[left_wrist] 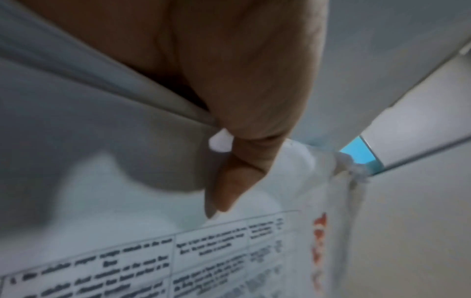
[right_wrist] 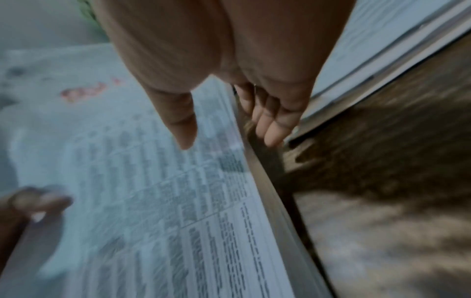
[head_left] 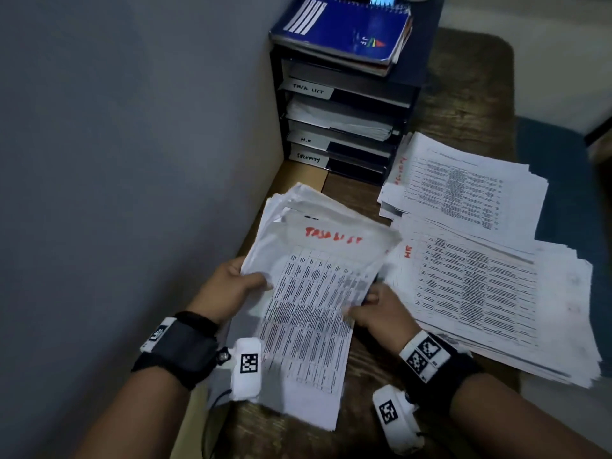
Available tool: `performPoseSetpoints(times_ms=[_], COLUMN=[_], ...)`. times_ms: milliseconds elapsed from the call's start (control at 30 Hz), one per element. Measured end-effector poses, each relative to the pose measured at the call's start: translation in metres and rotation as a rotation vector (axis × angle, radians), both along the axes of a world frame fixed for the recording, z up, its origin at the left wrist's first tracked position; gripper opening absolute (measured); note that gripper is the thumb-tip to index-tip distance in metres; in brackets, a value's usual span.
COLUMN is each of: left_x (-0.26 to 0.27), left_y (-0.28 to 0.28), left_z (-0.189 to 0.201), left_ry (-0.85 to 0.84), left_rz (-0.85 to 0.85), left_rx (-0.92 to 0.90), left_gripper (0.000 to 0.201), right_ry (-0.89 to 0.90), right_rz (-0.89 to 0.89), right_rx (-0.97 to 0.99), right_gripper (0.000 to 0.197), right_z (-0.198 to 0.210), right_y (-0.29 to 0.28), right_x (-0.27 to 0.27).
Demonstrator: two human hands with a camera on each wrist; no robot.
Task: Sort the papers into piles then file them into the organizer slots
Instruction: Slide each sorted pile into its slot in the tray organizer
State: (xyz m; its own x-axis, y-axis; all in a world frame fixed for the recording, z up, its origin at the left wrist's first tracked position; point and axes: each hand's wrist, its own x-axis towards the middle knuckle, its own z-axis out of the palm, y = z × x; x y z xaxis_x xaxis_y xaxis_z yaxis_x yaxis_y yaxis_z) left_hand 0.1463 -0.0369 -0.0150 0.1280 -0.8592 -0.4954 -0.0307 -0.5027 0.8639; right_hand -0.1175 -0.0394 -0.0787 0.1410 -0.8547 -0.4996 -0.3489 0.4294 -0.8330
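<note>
Task List pile (head_left: 318,279), a thick, slightly fanned sheaf of printed tables headed in red marker, held over the near left edge of the tabletop (head_left: 470,81). The left hand (head_left: 228,286) pinches its left edge, thumb on top; the right hand (head_left: 377,309) grips the right edge, thumb above, fingers (right_wrist: 270,125) beneath. Squaring the edges first, then feeding it level into the organizer (head_left: 341,127) slot labelled for task lists, should prevent snagging. The HR pile (head_left: 490,293) and Security pile (head_left: 463,183) lie toward the right edge.
</note>
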Motion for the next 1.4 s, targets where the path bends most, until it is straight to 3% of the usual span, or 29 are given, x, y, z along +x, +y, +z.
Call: performPoseSetpoints(times_ms=[67, 133, 200, 267, 333, 433, 567, 700, 800, 933, 1067, 1233, 1400], left_x=[0.000, -0.002, -0.007, -0.014, -0.027, -0.043, -0.051, -0.044, -0.040, -0.043, -0.038, -0.034, -0.043], left_y=[-0.002, -0.005, -0.008, -0.011, -0.011, -0.006, 0.000, 0.002, -0.002, -0.001, 0.010, 0.015, 0.003], left_z=[0.006, 0.010, 0.014, 0.017, 0.025, 0.043, 0.061, 0.064, 0.064, 0.078, 0.087, 0.077, 0.075], left_ry=[0.117, 0.182, 0.204, 0.120, 0.024, -0.011, 0.027, -0.101, -0.174, -0.101, -0.113, 0.007, -0.085], left_rz=[0.036, 0.024, -0.025, -0.046, -0.015, 0.105, 0.221, 0.164, 0.169, 0.274, 0.286, 0.227, 0.252], left_rx=[-0.007, -0.029, -0.049, -0.124, -0.253, -0.437, -0.636, -0.815, -0.806, -0.837, -0.904, -0.894, -0.812], left_gripper=[0.013, 0.015, 0.030, 0.044, 0.038, 0.032, 0.058, 0.067, 0.049, 0.041, 0.050, 0.071, 0.029], right_ry=[-0.157, -0.401, -0.491, -0.336, -0.216, -0.235, -0.263, -0.430, -0.425, -0.402, -0.495, -0.457, -0.411], right_rz=[-0.095, -0.125, -0.136, -0.148, -0.146, -0.196, -0.181, -0.212, -0.209, -0.209, -0.090, -0.048, -0.083], right_rx=[-0.023, 0.088, 0.109, -0.033, -0.189, -0.359, -0.436, -0.382, -0.421, -0.501, -0.613, -0.511, -0.490], right_gripper=[0.050, 0.065, 0.069, 0.046, 0.026, 0.014, 0.030, 0.046, 0.040, 0.032, 0.031, 0.030, 0.034], right_z=[0.015, 0.028, 0.044, 0.062, 0.081, 0.114, 0.128, 0.121, 0.124, 0.138, 0.157, 0.136, 0.131], right_y=[-0.008, -0.013, -0.017, -0.021, -0.021, -0.018, -0.011, -0.014, -0.019, -0.021, -0.018, -0.019, -0.025], right_x=[-0.009, -0.017, -0.020, -0.018, -0.015, -0.010, -0.006, -0.003, -0.001, 0.002, -0.001, -0.003, -0.001])
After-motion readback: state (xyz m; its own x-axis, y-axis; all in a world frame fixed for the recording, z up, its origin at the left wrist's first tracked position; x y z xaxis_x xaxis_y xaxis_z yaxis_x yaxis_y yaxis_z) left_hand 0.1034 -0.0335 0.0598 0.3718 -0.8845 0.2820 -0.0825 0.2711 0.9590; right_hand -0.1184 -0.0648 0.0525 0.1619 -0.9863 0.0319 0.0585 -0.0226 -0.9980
